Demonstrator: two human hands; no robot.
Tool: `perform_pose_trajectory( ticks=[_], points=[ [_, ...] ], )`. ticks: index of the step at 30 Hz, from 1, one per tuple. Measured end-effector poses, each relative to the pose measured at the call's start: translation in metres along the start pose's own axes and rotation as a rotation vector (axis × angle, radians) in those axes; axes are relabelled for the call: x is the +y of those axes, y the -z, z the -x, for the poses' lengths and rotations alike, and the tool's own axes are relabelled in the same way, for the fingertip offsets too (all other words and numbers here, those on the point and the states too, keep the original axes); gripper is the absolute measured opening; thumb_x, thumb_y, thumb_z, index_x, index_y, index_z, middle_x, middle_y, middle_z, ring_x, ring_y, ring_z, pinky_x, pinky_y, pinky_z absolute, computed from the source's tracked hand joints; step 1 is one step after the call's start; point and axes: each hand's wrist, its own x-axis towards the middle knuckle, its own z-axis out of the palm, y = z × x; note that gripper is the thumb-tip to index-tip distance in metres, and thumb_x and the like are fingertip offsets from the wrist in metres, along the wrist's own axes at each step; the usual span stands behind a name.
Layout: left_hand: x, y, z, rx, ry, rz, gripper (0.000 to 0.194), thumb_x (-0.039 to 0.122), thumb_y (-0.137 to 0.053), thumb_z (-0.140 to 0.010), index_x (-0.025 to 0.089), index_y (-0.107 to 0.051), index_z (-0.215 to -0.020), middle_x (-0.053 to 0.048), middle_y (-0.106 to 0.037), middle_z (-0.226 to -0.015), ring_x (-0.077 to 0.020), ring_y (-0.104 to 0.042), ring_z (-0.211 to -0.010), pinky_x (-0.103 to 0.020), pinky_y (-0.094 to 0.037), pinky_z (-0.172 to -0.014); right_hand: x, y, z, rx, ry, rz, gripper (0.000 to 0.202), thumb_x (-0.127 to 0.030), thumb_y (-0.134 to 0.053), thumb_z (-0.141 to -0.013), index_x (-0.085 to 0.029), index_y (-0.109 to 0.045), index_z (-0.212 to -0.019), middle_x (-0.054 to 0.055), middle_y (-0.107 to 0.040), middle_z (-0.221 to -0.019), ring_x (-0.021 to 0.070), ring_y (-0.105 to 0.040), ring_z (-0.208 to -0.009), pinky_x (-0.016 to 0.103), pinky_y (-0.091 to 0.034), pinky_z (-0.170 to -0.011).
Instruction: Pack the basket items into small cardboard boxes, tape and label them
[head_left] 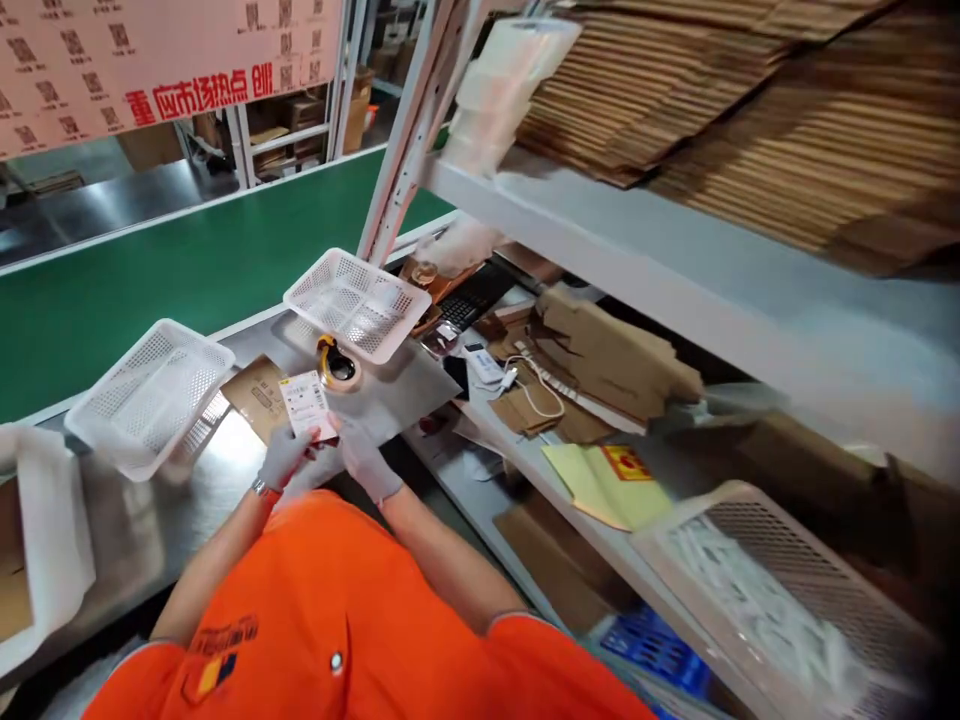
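Indoors, both hands [363, 460] gripping a card [304, 402], steel worktop [202, 505] below, green belt [90, 310] beyond, shelf [660, 255] alongside

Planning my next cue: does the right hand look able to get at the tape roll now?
Probably yes: the tape roll lies just beyond the right hand, with nothing seen blocking the way. That hand is at the edge of the white label, though, and may need to leave it first.

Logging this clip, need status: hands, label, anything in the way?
Left hand gripping label; right hand at its edge. Printed side showing. Carton and tape just beyond; neither seems in the way.
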Motion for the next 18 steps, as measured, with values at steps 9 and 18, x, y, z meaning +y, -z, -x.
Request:
perform_pose_trajectory(
  ticks=[9,18],
  points=[
    [-0.001,-0.063,0.006,0.008,0.001,0.235,0.056,0.059,-0.09,-0.08,0.015,-0.084,-0.113,-0.016,-0.087,-0.118,-0.0233,-0.081,-0.084,-0.032,-0.066,-0.063,-0.004,0.069,0.065,0.156,-0.082,-0.152,0.061,-0.074,-0.093,-0.076,-0.02,-0.083,-0.101,0.013,-0.088,-0.105,0.0303,-0.085,-0.104,0.042,-0.067,-0.096],
    [0.002,-0.092,0.024,0.026,0.007,0.369,0.055,0.048,-0.101,-0.072,0.009,-0.083,-0.106,-0.02,-0.087,-0.112,-0.0222,-0.08,-0.074,-0.027,-0.06,-0.054,-0.005,0.092,0.081,0.164,-0.053,-0.221,0.053,-0.064,-0.102,-0.071,-0.02,-0.087,-0.097,0.009,-0.089,-0.097,0.0235,-0.084,-0.09,0.033,-0.066,-0.083]
  ],
)
